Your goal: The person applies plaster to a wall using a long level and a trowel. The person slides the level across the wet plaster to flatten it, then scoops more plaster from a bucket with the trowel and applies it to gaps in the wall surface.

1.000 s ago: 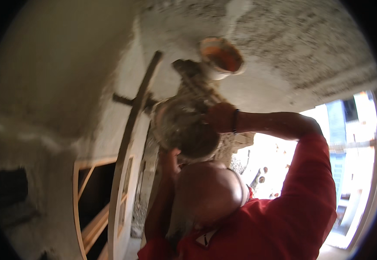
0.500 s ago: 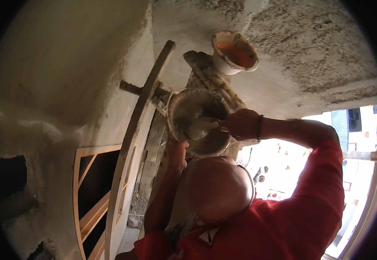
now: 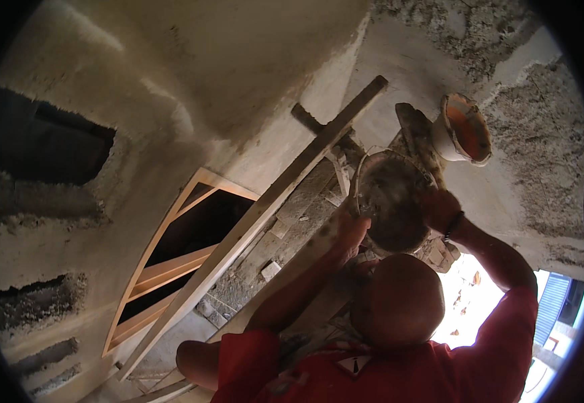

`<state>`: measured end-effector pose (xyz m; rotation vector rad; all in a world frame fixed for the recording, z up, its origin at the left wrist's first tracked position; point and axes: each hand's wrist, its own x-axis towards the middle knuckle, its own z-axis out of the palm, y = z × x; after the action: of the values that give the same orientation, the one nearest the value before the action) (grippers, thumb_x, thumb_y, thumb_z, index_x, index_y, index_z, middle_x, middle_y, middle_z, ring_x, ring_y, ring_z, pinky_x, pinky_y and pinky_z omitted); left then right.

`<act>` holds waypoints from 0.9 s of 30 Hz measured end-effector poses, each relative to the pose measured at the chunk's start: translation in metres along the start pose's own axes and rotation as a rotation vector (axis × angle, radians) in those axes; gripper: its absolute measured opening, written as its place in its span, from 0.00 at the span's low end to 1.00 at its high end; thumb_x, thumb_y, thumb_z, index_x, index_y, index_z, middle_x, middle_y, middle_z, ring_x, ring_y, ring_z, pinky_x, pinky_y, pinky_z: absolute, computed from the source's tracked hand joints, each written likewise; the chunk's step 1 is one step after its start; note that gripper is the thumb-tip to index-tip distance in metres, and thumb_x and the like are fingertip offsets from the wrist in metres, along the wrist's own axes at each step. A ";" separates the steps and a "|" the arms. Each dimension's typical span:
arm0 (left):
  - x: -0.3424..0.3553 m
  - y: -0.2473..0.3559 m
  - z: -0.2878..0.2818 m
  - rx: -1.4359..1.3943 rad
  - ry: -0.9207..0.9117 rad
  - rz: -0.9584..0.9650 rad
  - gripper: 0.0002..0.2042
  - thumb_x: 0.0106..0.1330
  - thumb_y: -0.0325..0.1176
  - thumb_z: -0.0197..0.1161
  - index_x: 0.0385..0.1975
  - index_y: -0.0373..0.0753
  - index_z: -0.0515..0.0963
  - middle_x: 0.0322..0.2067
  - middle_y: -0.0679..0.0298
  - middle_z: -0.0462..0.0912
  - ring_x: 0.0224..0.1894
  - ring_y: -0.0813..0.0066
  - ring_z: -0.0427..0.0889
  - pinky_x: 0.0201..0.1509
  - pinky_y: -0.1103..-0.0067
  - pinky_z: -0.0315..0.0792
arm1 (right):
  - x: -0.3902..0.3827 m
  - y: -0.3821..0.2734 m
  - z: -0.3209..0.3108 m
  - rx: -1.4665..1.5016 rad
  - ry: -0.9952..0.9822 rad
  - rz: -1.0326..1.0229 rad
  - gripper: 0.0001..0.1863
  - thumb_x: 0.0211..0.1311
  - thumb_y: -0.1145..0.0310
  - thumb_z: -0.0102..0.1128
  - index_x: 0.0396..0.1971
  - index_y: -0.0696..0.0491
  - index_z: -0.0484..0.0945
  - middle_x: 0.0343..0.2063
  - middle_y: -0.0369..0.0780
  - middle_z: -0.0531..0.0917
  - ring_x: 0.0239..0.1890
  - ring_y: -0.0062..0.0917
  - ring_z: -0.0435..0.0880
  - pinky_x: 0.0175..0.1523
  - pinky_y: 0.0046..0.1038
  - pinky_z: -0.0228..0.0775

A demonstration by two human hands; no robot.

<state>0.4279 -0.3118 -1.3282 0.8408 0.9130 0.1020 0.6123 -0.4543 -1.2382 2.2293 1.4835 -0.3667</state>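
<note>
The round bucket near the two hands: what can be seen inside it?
Inside the bucket, a dark, greyish, uneven mass shows. It covers the bottom, which cannot be seen; the co-worker's right hand also hides part of the bucket's right side.

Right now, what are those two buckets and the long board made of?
The big bucket looks like dull plastic or metal; its grime hides which. The pale bucket is probably matt plastic, judging by its plain, smooth-looking side. The long board seems rough, unpainted wood: it's brown and square-edged.
</note>
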 end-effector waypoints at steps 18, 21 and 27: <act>-0.003 0.008 0.005 -0.022 0.017 0.016 0.27 0.43 0.21 0.58 0.50 0.31 0.68 0.33 0.58 0.73 0.33 0.65 0.76 0.29 0.64 0.75 | -0.016 0.015 -0.010 0.031 -0.065 -0.076 0.15 0.58 0.68 0.50 0.46 0.48 0.76 0.31 0.45 0.82 0.30 0.39 0.84 0.36 0.39 0.77; -0.003 0.020 -0.001 -0.072 0.010 -0.061 0.28 0.45 0.22 0.58 0.52 0.34 0.67 0.34 0.57 0.73 0.36 0.61 0.76 0.30 0.57 0.76 | -0.017 0.007 -0.054 0.098 0.042 0.032 0.15 0.58 0.69 0.49 0.45 0.49 0.77 0.30 0.46 0.82 0.31 0.39 0.84 0.36 0.38 0.78; 0.001 0.012 0.003 0.024 0.099 -0.125 0.31 0.45 0.24 0.60 0.56 0.40 0.65 0.41 0.55 0.72 0.42 0.55 0.75 0.30 0.52 0.77 | 0.003 -0.023 0.008 0.103 -0.051 -0.083 0.26 0.53 0.63 0.52 0.55 0.52 0.72 0.31 0.46 0.81 0.33 0.41 0.82 0.37 0.41 0.76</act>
<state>0.4337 -0.3052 -1.3198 0.8043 1.0592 0.0240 0.5923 -0.4476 -1.2512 2.2242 1.5664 -0.5334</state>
